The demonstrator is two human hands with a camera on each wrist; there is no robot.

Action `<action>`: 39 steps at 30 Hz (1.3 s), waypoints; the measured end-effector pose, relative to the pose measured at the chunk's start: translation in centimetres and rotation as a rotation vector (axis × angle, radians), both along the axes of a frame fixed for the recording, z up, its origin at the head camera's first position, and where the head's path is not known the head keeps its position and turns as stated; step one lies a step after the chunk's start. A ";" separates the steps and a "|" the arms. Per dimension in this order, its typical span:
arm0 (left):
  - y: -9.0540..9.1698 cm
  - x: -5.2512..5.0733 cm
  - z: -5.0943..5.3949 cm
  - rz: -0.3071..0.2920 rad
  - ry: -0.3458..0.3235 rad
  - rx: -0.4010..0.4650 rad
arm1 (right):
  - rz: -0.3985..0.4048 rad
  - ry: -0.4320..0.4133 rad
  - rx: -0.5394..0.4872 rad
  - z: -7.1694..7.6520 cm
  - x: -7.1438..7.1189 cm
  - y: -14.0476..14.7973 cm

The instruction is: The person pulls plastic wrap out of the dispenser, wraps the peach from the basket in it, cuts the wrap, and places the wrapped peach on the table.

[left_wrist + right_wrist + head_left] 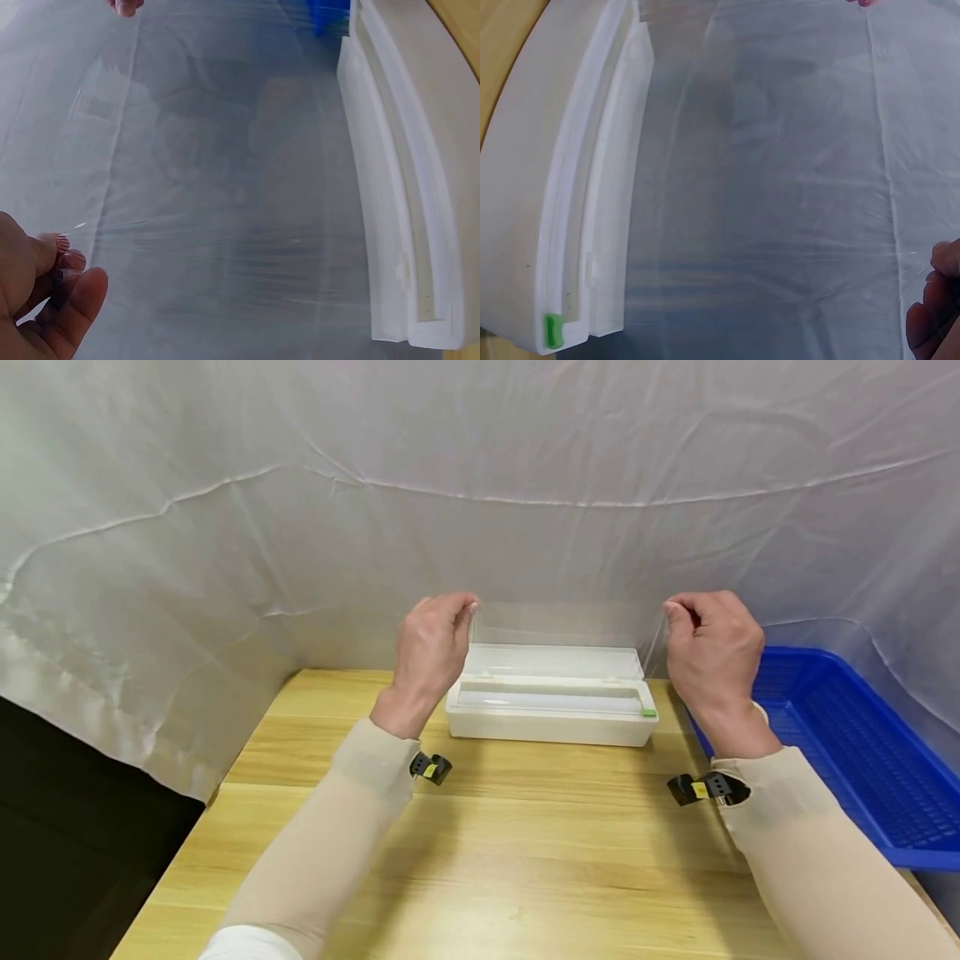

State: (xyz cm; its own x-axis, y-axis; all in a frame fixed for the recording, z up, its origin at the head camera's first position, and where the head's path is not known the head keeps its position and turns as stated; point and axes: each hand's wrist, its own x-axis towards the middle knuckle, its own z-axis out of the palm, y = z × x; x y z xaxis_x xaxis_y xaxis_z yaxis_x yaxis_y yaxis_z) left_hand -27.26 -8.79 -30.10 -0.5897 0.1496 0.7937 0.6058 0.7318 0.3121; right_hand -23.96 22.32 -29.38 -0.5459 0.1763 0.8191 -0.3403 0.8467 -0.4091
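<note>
Raised above the table, my left hand pinches one upper corner of a clear sheet of cling film. My right hand pinches the other corner at about the same height. The film spans the gap between both hands and hangs down toward a white cling film dispenser. Whether its lower edge is still joined to the dispenser I cannot tell. The dispenser's clear lid is tipped back, and a green slider cutter sits at its right end.
A blue plastic basket stands at the right, beside my right forearm. The dispenser rests on a wooden table near its back edge. A pale grey curtain hangs behind, and a dark area lies at the left.
</note>
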 end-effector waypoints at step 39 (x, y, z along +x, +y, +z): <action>-0.7 4.1 3.9 -0.087 0.213 0.208 | 0.085 0.331 -0.197 3.9 3.7 -1.9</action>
